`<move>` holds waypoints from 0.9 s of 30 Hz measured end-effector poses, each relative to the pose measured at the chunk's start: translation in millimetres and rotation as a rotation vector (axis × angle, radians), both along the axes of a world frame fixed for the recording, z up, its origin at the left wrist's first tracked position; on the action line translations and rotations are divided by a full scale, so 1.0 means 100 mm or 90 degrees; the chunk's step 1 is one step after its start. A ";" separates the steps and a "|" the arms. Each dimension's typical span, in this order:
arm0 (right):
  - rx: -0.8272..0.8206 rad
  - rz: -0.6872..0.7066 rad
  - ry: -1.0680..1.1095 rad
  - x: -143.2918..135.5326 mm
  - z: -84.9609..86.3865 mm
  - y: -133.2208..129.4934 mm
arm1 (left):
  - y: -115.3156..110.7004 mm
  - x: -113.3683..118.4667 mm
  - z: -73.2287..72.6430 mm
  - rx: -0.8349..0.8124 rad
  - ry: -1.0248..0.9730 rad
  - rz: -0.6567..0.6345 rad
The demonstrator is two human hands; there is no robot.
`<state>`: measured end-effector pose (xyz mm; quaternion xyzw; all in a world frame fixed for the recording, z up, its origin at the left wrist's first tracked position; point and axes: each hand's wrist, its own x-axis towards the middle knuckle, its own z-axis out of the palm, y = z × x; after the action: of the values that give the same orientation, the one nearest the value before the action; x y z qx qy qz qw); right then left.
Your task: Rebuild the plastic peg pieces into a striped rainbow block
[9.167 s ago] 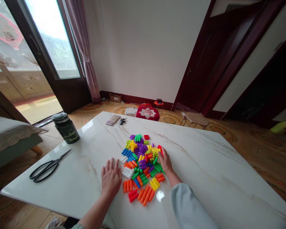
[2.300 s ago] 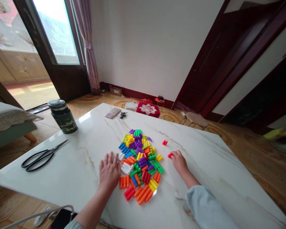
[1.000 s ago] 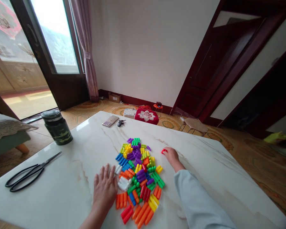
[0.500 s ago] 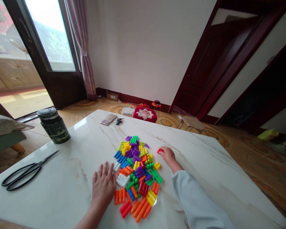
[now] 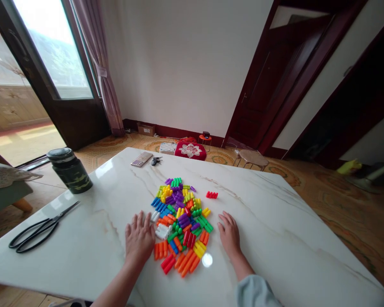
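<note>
A pile of colourful plastic building pieces (image 5: 178, 216), shaped like short joined rods, lies on the white marbled table (image 5: 259, 238). My left hand (image 5: 140, 235) rests flat at the pile's left side, fingers stretched out and close to some white pieces (image 5: 163, 231). To the right of the pile, my right hand (image 5: 229, 231) is open above the tabletop and holds nothing. Beyond its fingertips a red piece (image 5: 211, 195) sits apart from the pile. Green pieces (image 5: 205, 222) and yellow ones (image 5: 206, 212) are nearest to the right hand.
Black-handled scissors (image 5: 45, 228) and a dark green jar (image 5: 69, 170) are on the table's left. A phone (image 5: 141, 159) and keys (image 5: 156, 160) lie near the far edge. Beyond the table are a red floral stool (image 5: 190, 151) and a tan stool (image 5: 252, 158).
My right hand has let go of the red piece, leaving it on the table, and has drawn back toward me. The left hand stays beside the pile. The view has shifted slightly.
</note>
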<state>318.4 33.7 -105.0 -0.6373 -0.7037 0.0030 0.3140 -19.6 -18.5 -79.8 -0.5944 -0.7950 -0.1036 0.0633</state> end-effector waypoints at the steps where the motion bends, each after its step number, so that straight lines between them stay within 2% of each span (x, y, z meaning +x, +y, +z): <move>1: 0.004 0.004 -0.005 -0.02 -0.01 -0.03 | 0.00 0.00 0.01 -0.001 -0.001 0.000; 10: -0.006 -0.023 -0.051 -0.10 0.04 -0.06 | 0.00 0.00 0.02 -0.006 0.001 0.001; 15: -0.088 -0.030 -0.047 -0.05 0.22 0.22 | 0.00 0.00 0.01 0.003 0.007 -0.001; 18: -0.092 -0.040 -0.038 -0.08 0.28 0.46 | 0.00 -0.01 -0.01 0.009 0.013 0.003; 22: -0.071 -0.045 -0.016 -0.18 0.25 0.66 | 0.01 -0.02 -0.05 0.011 0.021 0.006; 27: -0.051 -0.066 0.015 -0.25 0.18 0.70 | 0.02 -0.01 -0.05 0.013 0.018 0.006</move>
<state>293.4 103.6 -87.4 -0.6849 -0.6653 0.0224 0.2965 -21.0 -16.2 -85.0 -0.5913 -0.7958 -0.1027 0.0813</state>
